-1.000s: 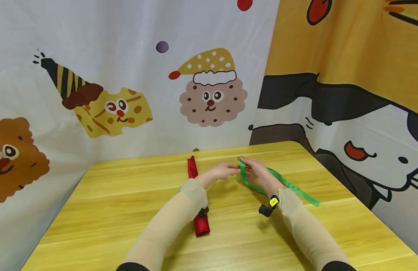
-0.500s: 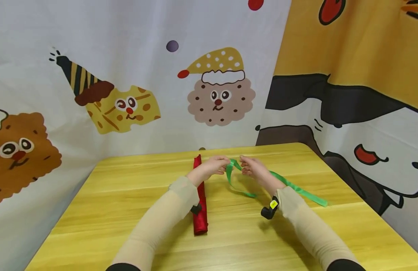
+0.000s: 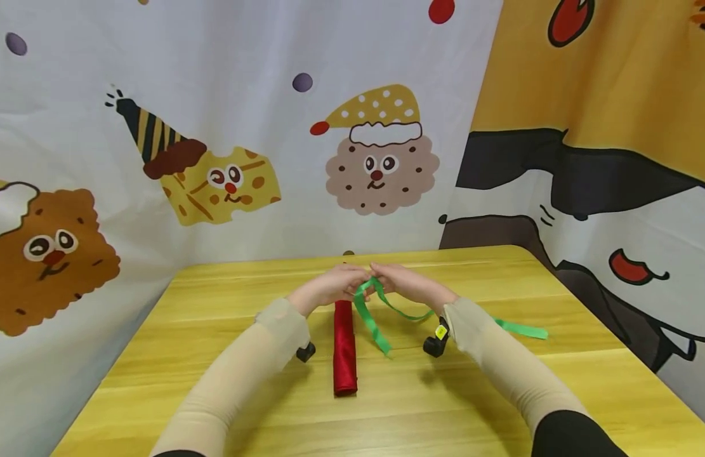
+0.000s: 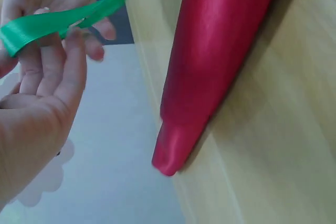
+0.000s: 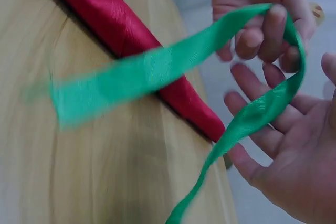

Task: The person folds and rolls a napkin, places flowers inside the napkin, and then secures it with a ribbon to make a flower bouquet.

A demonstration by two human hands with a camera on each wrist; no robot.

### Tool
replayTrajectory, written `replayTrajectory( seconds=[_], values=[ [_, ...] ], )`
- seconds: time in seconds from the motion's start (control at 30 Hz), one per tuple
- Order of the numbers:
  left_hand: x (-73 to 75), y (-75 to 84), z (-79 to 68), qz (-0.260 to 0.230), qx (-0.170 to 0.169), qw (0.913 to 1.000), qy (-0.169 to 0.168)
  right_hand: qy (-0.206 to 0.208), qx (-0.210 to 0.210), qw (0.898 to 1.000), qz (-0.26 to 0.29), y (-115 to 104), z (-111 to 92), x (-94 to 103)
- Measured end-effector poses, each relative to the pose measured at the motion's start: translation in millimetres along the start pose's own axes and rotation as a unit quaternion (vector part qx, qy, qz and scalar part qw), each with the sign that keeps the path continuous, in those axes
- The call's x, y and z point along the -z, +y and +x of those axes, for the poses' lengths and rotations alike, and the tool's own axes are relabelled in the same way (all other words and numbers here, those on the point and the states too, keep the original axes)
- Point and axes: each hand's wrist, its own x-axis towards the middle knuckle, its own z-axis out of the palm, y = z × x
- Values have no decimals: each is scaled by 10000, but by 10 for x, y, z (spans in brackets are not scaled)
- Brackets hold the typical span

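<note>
A green ribbon [image 3: 365, 314] hangs from my left hand [image 3: 331, 287], which pinches it near the far end of a rolled red satin cloth [image 3: 344, 352]. One end of the ribbon drops beside the roll. My right hand [image 3: 409, 283] meets the left at the fingertips. In the right wrist view, the ribbon [image 5: 157, 66] loops over the left fingers [image 5: 273, 30] and runs down across the right hand [image 5: 310, 145], whose fingers are spread and thumb stands apart. The roll [image 4: 210, 51] lies on the table below both hands in the left wrist view.
The wooden table [image 3: 261, 387] reaches back to a printed curtain [image 3: 226, 63] with cartoon figures. A further stretch of green ribbon [image 3: 523, 329] lies on the table past the right forearm. Small black wrist cameras [image 3: 435, 346] hang under the forearms.
The ribbon has moved left, from the right hand into the left hand's pinch, toward the red roll. Both hands moved left, and the right hand closed in on the left. The head view turned slightly left.
</note>
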Motion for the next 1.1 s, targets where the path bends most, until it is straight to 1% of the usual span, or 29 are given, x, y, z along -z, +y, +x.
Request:
replayTrajectory(
  seconds=[0.07,0.13,0.27,0.5,0.6,0.73,0.83,0.9,1.0,1.1],
  values=[
    [51,39,-74,80,57,10000,-14,-462,-77,9985,272,-38,89,-39],
    [94,69,-135,154,126,9998,-99,-668,-221,9963,495,-64,155,-67],
    [174,97,-230,277,207,9990,-294,-802,-537,9917,852,-98,245,-127],
    [307,93,-397,301,270,9989,-220,-1069,-796,9812,1393,-143,332,-275],
    [357,106,-472,457,246,9985,-174,-1021,-756,9782,1640,-151,358,-320],
    [413,121,-559,762,207,9968,-97,-705,-583,9779,1878,-159,370,-334],
    [454,107,-620,918,228,9955,32,-450,-518,9789,1926,-147,362,-314],
    [486,88,-660,1011,199,9946,98,-366,-507,9790,1941,-126,352,-293],
    [542,50,-706,1093,135,9939,97,-303,-509,9776,2018,-95,332,-258],
    [609,11,-746,1187,51,9928,121,-353,-451,9777,2019,-77,303,-225]
  ],
)
